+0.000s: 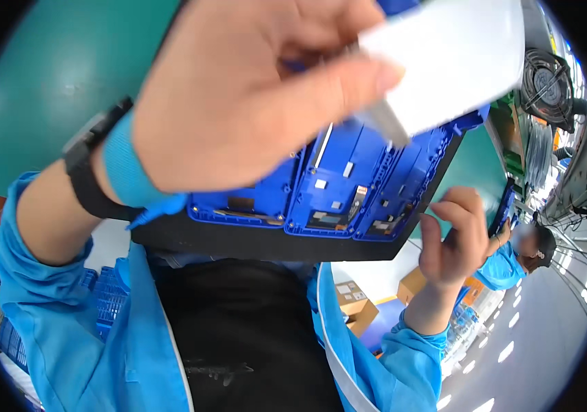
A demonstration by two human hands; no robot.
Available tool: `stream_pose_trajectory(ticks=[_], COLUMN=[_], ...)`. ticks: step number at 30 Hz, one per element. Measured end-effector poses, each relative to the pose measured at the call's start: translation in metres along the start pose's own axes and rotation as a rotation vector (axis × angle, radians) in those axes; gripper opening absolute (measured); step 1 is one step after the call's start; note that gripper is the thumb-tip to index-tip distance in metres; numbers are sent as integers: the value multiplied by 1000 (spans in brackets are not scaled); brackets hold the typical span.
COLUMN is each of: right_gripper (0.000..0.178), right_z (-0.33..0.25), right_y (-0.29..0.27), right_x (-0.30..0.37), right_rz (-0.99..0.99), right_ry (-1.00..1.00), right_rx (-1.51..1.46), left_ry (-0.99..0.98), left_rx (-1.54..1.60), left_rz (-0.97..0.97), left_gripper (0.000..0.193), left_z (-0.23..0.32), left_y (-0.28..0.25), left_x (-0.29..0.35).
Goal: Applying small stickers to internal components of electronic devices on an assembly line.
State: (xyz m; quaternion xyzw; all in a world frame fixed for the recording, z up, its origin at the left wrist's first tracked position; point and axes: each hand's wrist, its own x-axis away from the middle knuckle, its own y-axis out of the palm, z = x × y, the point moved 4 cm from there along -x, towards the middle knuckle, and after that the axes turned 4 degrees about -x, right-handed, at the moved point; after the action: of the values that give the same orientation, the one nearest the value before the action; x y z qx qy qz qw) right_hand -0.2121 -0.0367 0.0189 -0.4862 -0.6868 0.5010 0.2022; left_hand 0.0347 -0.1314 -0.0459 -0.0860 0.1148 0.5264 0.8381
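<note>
My left hand [259, 103], slightly blurred, reaches over the work from the left. Its thumb and fingers are closed on a white sheet [465, 62], which has a grey strip [391, 125] along its near edge. Below the sheet lie several blue plastic housings [335, 172] side by side, with small white pads and dark parts inside. They rest on a black board [238, 240]. Off the board's right edge, my right hand [458, 237] hangs with fingers loosely bent and thumb apart, nothing visible in it. The left hand hides part of the housings.
A green tabletop [67, 89] extends under and beyond the board. At the far right stand a black round fan [547, 86] and cables. Another person [506, 264] in blue works to the right. Cardboard boxes [355, 305] and blue crates [109, 299] sit lower down.
</note>
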Motion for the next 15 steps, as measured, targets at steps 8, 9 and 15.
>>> stream_pose_trajectory(ticks=[8, 9, 15], right_gripper=[23, 22, 18], right_z=[-46, -46, -39], right_y=[30, 33, 44], right_x=[-64, -70, -81], right_rz=[237, 247, 168], right_ry=[-67, -69, -80], right_rx=[-85, -93, -124], left_ry=[-22, -17, 48], left_rx=[24, 26, -52], left_rz=[-116, -118, -96], left_gripper=[21, 21, 21], left_z=[-2, -4, 2], left_y=[11, 12, 7], left_x=[7, 6, 6])
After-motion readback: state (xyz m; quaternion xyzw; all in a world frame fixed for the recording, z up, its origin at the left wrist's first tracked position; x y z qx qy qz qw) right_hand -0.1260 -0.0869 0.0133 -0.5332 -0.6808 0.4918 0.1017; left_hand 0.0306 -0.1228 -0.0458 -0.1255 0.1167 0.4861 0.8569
